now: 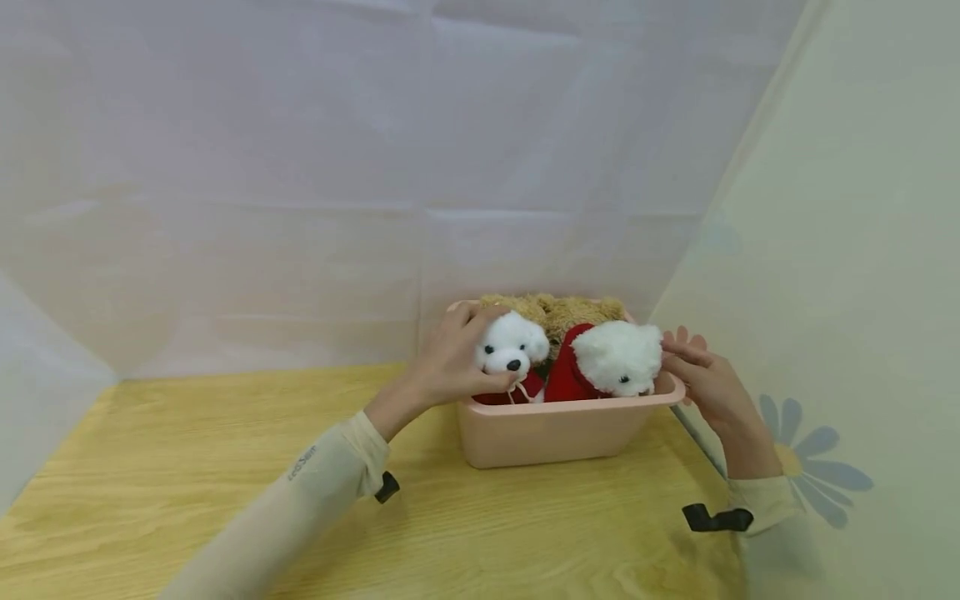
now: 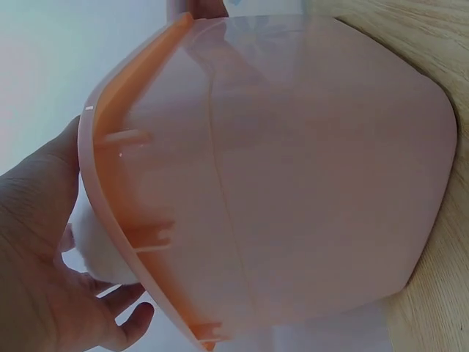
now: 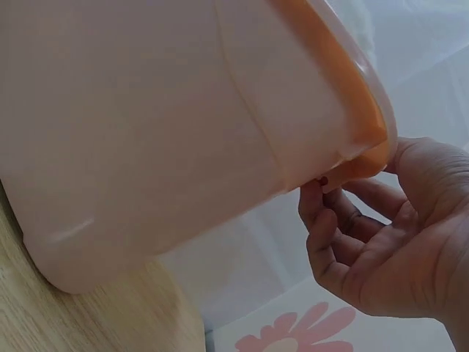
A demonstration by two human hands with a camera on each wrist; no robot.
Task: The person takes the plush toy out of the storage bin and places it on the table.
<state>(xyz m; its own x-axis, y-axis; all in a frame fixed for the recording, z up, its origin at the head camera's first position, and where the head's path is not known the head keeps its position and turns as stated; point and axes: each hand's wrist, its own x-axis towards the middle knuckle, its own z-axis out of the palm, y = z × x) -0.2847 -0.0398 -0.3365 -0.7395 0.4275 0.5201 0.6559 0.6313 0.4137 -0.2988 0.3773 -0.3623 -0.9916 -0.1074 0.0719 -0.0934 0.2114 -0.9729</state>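
Note:
A pink plastic bin (image 1: 555, 433) stands on the wooden table and holds several plush toys. At its left end, my left hand (image 1: 450, 358) grips a white plush dog (image 1: 501, 360) in red clothing, thumb in front and fingers behind its head. From the left wrist view, the white fur (image 2: 104, 249) shows between thumb and fingers beside the rim. Another white plush toy (image 1: 621, 358) with a red garment leans at the right. My right hand (image 1: 712, 387) holds the bin's right end, its fingers curled at the rim (image 3: 377, 125). Brown plush toys (image 1: 573, 315) sit behind, partly hidden.
The wooden table (image 1: 247, 467) stretches left and in front of the bin. A pale sheet (image 1: 300, 208) hangs behind it. Close by my right arm is a light panel (image 1: 847, 292) with printed flowers.

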